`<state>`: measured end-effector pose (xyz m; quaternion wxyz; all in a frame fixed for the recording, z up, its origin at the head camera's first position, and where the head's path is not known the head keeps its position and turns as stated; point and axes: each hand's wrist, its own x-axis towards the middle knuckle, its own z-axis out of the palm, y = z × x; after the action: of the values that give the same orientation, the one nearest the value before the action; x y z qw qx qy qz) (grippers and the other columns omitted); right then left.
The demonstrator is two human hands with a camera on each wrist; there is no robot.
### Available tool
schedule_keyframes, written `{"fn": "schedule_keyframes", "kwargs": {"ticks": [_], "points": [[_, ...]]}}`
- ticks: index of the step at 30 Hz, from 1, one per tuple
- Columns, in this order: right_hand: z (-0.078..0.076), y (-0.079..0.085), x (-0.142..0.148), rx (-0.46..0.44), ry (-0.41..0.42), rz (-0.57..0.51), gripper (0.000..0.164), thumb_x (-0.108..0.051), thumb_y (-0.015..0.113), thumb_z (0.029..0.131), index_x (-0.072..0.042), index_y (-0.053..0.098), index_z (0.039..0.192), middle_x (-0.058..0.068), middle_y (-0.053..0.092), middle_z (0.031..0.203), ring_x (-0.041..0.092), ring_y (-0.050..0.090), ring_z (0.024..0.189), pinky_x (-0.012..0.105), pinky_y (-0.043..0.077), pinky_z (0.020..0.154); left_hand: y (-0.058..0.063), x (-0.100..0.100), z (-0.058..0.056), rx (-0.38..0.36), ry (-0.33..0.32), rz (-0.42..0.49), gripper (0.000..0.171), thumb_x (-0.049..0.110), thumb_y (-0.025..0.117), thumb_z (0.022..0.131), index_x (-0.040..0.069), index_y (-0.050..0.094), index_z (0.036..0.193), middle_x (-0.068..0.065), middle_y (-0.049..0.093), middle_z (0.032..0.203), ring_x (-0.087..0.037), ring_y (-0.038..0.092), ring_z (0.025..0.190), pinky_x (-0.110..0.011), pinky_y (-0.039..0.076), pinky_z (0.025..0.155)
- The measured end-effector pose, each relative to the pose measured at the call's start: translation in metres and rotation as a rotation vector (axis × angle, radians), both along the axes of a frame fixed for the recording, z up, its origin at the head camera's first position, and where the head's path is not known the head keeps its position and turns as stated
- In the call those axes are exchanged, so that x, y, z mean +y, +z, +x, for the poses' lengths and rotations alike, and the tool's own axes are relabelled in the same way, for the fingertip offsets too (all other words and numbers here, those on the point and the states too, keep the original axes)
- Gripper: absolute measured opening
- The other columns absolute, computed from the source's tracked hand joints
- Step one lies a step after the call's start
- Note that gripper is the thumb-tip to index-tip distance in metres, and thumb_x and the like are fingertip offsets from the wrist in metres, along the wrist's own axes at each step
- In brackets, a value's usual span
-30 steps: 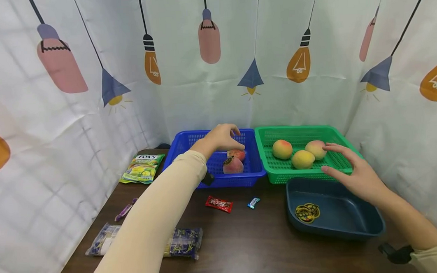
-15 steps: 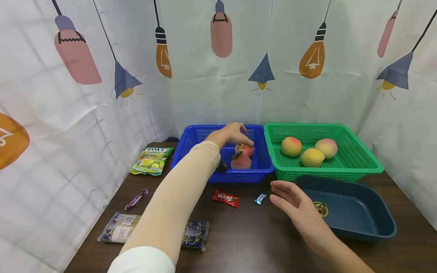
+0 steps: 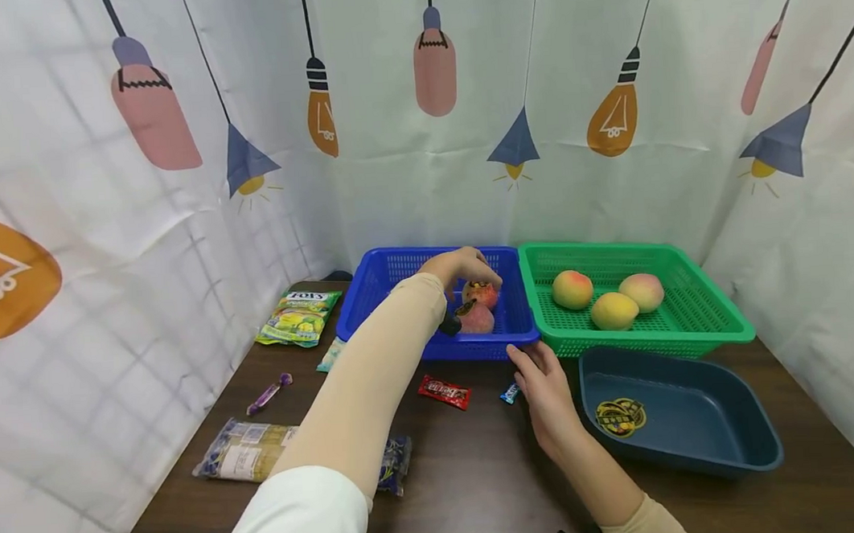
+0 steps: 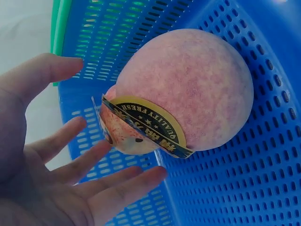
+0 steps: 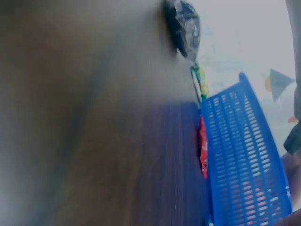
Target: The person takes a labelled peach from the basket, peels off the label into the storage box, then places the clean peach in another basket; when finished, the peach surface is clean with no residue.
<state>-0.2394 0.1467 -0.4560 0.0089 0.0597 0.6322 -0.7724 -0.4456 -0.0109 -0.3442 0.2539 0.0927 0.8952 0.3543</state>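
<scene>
My left hand (image 3: 463, 266) is inside the blue basket (image 3: 380, 281), above a speckled red-and-yellow fruit (image 3: 481, 293) and a pink peach (image 3: 476, 319). In the left wrist view the fingers and thumb are spread apart, fingertips close to the speckled fruit (image 4: 123, 128). A black-and-gold label stands against the large peach (image 4: 188, 84). My right hand (image 3: 548, 401) reaches the front right corner of the blue basket, fingertips at its rim and wall. The right wrist view is blurred and shows the basket's side (image 5: 242, 155).
A green basket (image 3: 706, 336) with several peach-like fruits adjoins the blue one. A dark blue bin (image 3: 696, 421) stands in front of it. On the table lie a red wrapped bar (image 3: 444, 392), a small blue candy (image 3: 509, 392), a purple candy (image 3: 269, 394), a noodle-like pack (image 3: 241, 453) and a yellow-green bag (image 3: 299, 315).
My right hand has moved from above the dark bin leftward to the blue basket's corner. My left hand stays over the fruits, now slightly lower. The head view has shifted a little.
</scene>
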Motion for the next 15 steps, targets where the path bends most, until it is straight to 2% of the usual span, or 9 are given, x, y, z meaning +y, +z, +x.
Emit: {"fn": "schedule_keyframes", "kwargs": {"ticks": [5,7,11,15], "points": [[-0.022,-0.009,-0.011,0.017,-0.084,-0.089,0.085,-0.036,0.072,0.109,-0.006,0.025,0.173,0.017,0.032,0.18,0.03,0.03,0.169,0.055,0.024,0.139,-0.012,0.0,-0.006,-0.061,0.029,0.008,0.07,0.037,0.082,0.098,0.021,0.056,0.161,-0.014,0.044,0.174,-0.052,0.042,0.159,-0.069,0.052,0.117],[-0.029,-0.012,-0.014,0.026,-0.11,-0.131,0.083,-0.033,0.073,0.108,-0.007,0.027,0.173,0.017,0.033,0.18,0.028,0.032,0.168,0.053,0.024,0.14,-0.016,-0.001,-0.007,-0.072,0.02,0.016,0.069,0.035,0.081,0.099,0.021,0.055,0.162,-0.015,0.043,0.174,-0.055,0.041,0.159,-0.069,0.051,0.117],[-0.037,-0.016,-0.016,0.034,-0.146,-0.185,0.078,-0.026,0.073,0.108,-0.009,0.031,0.172,0.016,0.038,0.178,0.025,0.038,0.164,0.049,0.027,0.139,-0.02,-0.001,-0.011,-0.062,0.002,0.024,0.066,0.033,0.079,0.1,0.02,0.057,0.161,-0.015,0.047,0.171,-0.055,0.049,0.152,-0.068,0.054,0.114],[-0.039,-0.015,-0.015,0.042,-0.16,-0.198,0.077,-0.025,0.075,0.107,-0.01,0.034,0.171,0.015,0.041,0.176,0.023,0.041,0.162,0.048,0.029,0.139,-0.02,0.002,-0.016,-0.074,0.026,0.058,0.06,0.028,0.075,0.102,0.018,0.06,0.159,-0.015,0.051,0.169,-0.048,0.056,0.148,-0.066,0.055,0.114]]}}
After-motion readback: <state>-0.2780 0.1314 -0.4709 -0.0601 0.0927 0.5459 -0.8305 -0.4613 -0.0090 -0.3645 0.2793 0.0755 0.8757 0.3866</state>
